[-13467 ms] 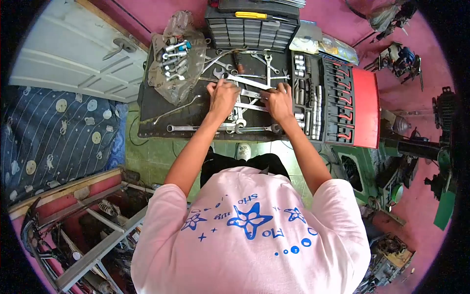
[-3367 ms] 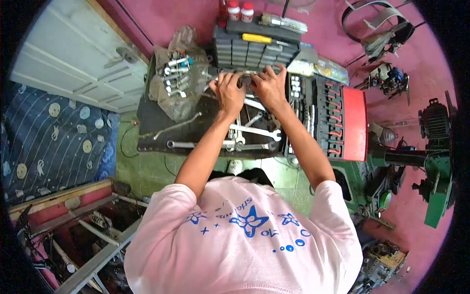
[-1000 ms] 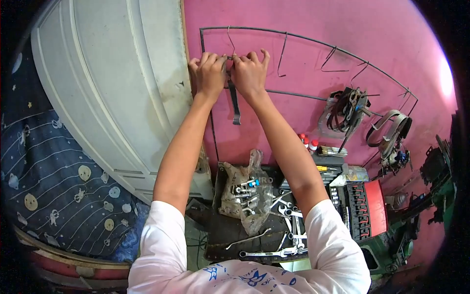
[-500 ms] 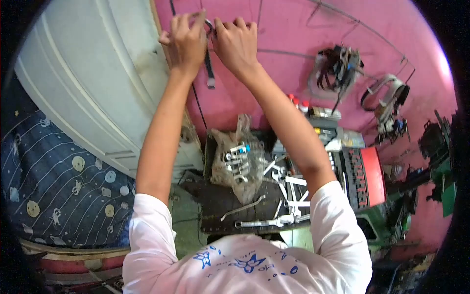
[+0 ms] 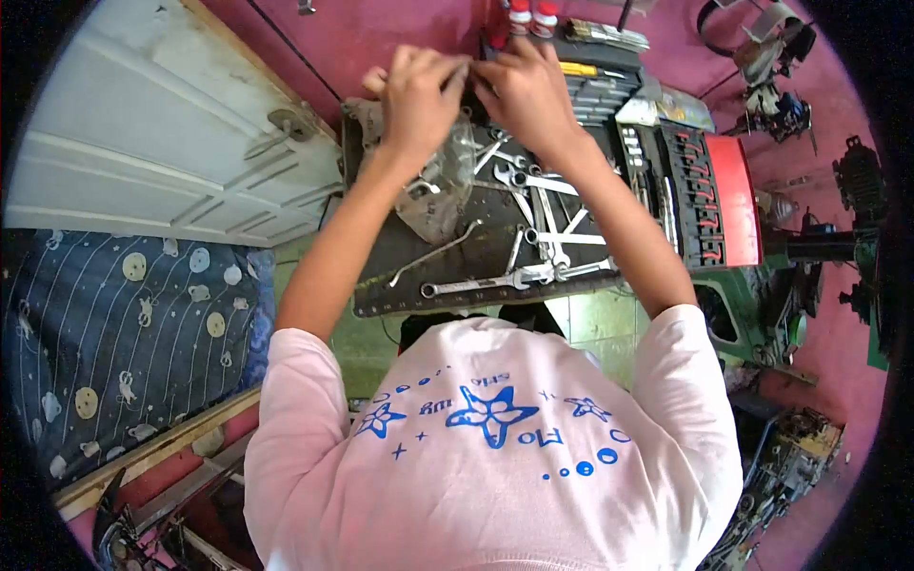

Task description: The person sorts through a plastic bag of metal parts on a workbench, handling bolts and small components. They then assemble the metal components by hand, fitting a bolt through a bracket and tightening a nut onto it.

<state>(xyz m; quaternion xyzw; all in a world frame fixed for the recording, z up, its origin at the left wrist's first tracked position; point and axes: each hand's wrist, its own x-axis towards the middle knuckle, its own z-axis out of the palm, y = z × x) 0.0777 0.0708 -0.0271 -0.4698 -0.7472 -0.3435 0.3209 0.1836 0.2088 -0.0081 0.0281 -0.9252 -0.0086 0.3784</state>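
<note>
My left hand is raised over the far side of the dark workbench, above a clear plastic bag. Its fingers are curled, with a small dark thing at the fingertips, too unclear to name. Close on its right, my right hand has bent fingers and its fingertips near that same spot; what they hold, if anything, is hidden. Nearer me on the bench lie several wrenches, among them a long silver wrench and a thin bent rod.
At the right is an open red tool case with a socket row. Behind stand red-and-white bottles and a yellow-handled tool. A pale door is at the left, above a dark patterned cloth.
The view has tipped down, so the bench sits higher in it. Both hands have come down from the pink wall to over the back of the bench, slightly farther apart.
</note>
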